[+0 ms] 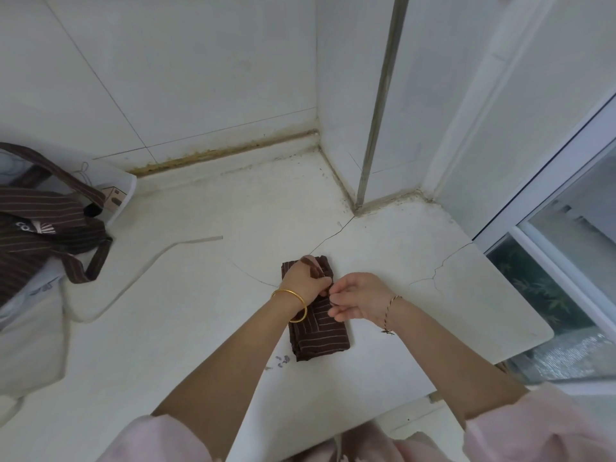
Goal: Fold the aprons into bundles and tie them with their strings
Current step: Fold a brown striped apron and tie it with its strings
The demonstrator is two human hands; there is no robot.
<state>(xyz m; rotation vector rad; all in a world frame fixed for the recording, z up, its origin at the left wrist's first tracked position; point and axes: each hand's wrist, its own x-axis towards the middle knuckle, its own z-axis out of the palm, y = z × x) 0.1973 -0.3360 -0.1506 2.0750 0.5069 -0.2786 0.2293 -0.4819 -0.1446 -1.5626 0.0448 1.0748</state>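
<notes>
The folded apron (320, 338) lies in front of me, a narrow brown bundle with thin pale stripes, lengthwise away from me in the middle of the white table (173, 328). Its near end shows stacked layers; the far end is half hidden under my fingers. My left hand (304, 281) sits on the upper half of the bundle, fingers curled and pinched on a bit of the apron's string (316, 269) that crosses over my knuckles. My right hand (358, 296) is just beside it, over the bundle's right edge, fingers bent in and pinching close to the left fingertips; I think it's the string it has, but what sits between the fingertips is too small to make out. The two hands almost touch. A gold bangle (293, 303) is on my left wrist, a thin twisted cord bracelet (389, 311) on my right, pale pink sleeves at both elbows.

Out to the left, well apart, a heap of more brown striped aprons (43, 225) is draped over a white tub (125, 191), straps hanging off the edge. A pale cable (146, 265) curves across the table between that heap and me. The table is cracked near the right corner, and it meets white tiled walls (186, 71) with a grubby seam. On the right there is a window frame (546, 195).
</notes>
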